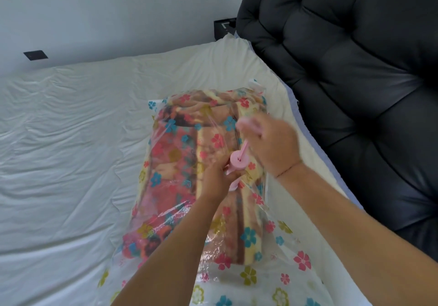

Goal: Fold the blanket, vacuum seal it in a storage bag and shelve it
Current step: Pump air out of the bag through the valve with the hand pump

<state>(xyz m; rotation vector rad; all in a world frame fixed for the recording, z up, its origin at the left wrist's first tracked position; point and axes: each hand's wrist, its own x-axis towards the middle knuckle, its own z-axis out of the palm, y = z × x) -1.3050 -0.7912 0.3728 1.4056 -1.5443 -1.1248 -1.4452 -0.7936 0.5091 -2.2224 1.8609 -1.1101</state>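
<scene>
right hand blurred, pump half hidden

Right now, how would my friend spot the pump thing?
Find the white bed, then the flowery clear bag holding the folded blanket. The pump stands on top, gripped by the left hand and right hand. It's the only plain pink thing.

Pink pump on storage bag; left hand grips barrel, right hand plunger.

White sheet; black tufted headboard alongside.
</scene>
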